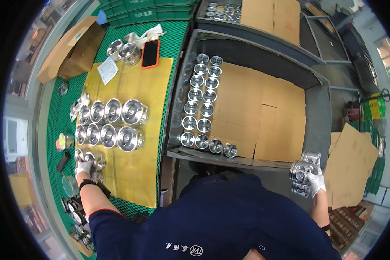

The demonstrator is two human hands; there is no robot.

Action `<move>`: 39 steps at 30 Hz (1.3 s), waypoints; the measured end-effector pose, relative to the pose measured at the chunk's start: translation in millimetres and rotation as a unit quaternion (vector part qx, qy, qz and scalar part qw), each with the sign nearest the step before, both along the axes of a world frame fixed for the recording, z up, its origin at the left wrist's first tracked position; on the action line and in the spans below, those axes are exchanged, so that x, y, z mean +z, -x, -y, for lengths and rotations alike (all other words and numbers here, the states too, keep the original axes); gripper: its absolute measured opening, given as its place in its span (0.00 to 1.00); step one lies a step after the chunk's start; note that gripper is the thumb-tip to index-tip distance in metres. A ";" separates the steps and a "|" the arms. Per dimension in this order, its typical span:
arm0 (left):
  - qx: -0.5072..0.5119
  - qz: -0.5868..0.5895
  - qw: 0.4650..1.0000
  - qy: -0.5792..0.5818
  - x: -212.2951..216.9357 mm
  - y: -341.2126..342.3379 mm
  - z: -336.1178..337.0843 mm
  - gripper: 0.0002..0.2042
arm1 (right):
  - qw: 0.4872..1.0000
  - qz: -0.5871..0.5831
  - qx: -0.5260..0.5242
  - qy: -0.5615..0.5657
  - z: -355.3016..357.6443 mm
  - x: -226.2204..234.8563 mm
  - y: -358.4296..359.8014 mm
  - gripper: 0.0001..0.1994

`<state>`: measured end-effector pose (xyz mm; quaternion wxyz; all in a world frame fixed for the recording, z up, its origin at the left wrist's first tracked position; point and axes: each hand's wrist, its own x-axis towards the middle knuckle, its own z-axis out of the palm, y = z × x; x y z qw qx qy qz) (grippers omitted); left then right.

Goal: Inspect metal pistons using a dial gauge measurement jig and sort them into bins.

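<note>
Shiny metal pistons (112, 125) lie in two rows on a yellow mat (134, 173) that covers a green ribbed bench (56, 117); this mat is the landmark for everything else. At the mat's near left corner, the left hand (83, 167), in a white glove, rests closed over a small cluster of pistons, and the glove hides how many it grips. Well to the right of the mat, past a grey metal bin (318, 112) lined with cardboard (260, 117), the gloved right hand (315, 182) is curled around a stack of pistons (303, 171), its fingers wrapped tight; the stack's lower end is hidden by the glove. Inside the bin, along the wall nearest the mat, more pistons stand in a double row (201, 99). At the mat's far edge lie a phone in an orange case (150, 53) and two more pistons. The person's dark blue shirt (221, 221) blocks the bench's near edge.
</note>
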<state>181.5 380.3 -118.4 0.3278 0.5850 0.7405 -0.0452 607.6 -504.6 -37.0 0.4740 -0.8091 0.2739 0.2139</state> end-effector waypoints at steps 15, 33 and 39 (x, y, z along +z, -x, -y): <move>0.083 0.120 0.989 -0.037 -23.5 5.1 38.4 0.23 | 0.995 -0.019 0.090 -0.044 -9.4 -39.0 -37.9 0.33; 0.018 0.282 0.917 0.282 104.9 -324.4 433.9 0.31 | 0.829 -0.072 0.487 0.266 -47.0 -266.3 -333.2 0.37; 0.065 0.317 0.834 0.448 -11.4 -547.7 478.8 0.28 | 0.826 -0.056 0.455 0.327 -70.7 -350.0 -381.1 0.34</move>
